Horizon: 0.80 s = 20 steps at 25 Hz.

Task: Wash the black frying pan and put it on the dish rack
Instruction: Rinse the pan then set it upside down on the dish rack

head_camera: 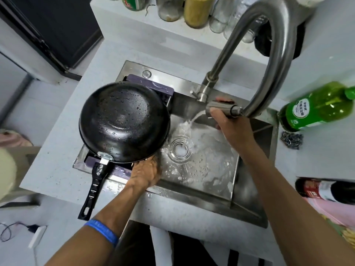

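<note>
Head view: black frying pan [123, 121] upturned on dish rack [153, 87]

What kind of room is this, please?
Most likely a home kitchen: a steel sink with a running faucet, a black frying pan on a rack, and a green detergent bottle.

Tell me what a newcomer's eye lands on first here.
First the black pan, lying bottom-up and wet on the purple rack over the sink's left side, the left hand at its near rim. Next the big curved tap, its spray head gripped by the right hand, water pouring into the sink. A green bottle lies at right.
</note>
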Tool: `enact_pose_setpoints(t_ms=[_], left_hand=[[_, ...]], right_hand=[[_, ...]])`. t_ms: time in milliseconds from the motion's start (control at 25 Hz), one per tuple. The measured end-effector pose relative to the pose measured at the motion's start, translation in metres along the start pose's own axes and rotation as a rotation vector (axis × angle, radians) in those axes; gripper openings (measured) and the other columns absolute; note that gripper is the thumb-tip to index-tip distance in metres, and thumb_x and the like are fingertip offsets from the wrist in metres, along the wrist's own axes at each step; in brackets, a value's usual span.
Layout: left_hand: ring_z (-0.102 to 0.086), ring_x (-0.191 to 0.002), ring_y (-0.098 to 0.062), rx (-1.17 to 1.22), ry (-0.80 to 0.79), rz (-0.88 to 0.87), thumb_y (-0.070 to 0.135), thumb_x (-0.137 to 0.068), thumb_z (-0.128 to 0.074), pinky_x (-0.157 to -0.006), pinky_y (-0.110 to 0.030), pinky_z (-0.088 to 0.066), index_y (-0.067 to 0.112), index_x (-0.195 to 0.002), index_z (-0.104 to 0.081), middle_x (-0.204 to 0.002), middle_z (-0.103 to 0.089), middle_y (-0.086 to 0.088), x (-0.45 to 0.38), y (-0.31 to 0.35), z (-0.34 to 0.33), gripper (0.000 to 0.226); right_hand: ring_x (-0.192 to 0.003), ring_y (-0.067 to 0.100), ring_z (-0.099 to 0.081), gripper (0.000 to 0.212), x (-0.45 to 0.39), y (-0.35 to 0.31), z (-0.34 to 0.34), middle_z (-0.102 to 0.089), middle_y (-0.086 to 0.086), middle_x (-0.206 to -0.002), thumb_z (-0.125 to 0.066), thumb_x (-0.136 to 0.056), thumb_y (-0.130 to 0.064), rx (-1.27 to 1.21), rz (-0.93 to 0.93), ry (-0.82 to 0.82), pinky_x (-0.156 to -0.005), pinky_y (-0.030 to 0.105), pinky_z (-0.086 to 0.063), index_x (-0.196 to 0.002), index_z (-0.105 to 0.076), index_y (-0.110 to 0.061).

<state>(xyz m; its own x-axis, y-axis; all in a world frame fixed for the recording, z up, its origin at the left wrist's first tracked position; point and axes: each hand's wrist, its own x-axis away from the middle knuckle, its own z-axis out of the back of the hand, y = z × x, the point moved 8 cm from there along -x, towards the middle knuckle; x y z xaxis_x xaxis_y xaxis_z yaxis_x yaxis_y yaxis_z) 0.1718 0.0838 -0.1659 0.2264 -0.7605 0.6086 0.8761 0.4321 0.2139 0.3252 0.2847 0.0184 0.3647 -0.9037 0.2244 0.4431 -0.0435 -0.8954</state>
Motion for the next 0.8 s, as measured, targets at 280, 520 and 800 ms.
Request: enact_pose_setpoints(t_ms=[280, 520, 800], left_hand=[[-0.044, -0.127, -0.022, -0.182, 0.018, -0.267, 0.043, -0.088, -0.038, -0.104, -0.037, -0.040, 0.022, -0.124, -0.060, -0.142, -0.048, -0.003, 0.047, 0.017, -0.016, 0.047], [-0.041, -0.124, -0.024, -0.234, -0.027, -0.280, 0.033, -0.092, -0.053, -0.091, -0.035, -0.048, 0.024, -0.141, -0.039, -0.138, -0.043, -0.004, 0.084, 0.016, -0.022, 0.052], [-0.039, -0.120, -0.024, -0.254, 0.008, -0.283, 0.026, -0.085, -0.047, -0.104, -0.032, -0.036, 0.020, -0.136, -0.039, -0.127, -0.051, -0.007, 0.089, 0.026, -0.017, 0.052]], right_hand=[[-0.075, 0.017, -0.067, 0.018, -0.004, 0.021, 0.059, -0.072, 0.002, -0.085, -0.067, -0.080, -0.034, 0.168, -0.011, 0.181, -0.079, 0.046, -0.058, -0.098, -0.068, -0.031], [-0.078, 0.029, -0.069, 0.012, -0.019, 0.034, 0.118, -0.070, -0.003, -0.075, -0.065, -0.072, -0.046, 0.360, -0.057, 0.139, -0.076, 0.052, -0.058, -0.077, -0.066, -0.057], [-0.090, 0.032, -0.064, 0.044, -0.024, 0.032, 0.152, -0.071, 0.012, -0.094, -0.059, -0.072, -0.051, 0.678, -0.128, 0.115, -0.077, 0.038, -0.053, -0.096, -0.072, -0.016]])
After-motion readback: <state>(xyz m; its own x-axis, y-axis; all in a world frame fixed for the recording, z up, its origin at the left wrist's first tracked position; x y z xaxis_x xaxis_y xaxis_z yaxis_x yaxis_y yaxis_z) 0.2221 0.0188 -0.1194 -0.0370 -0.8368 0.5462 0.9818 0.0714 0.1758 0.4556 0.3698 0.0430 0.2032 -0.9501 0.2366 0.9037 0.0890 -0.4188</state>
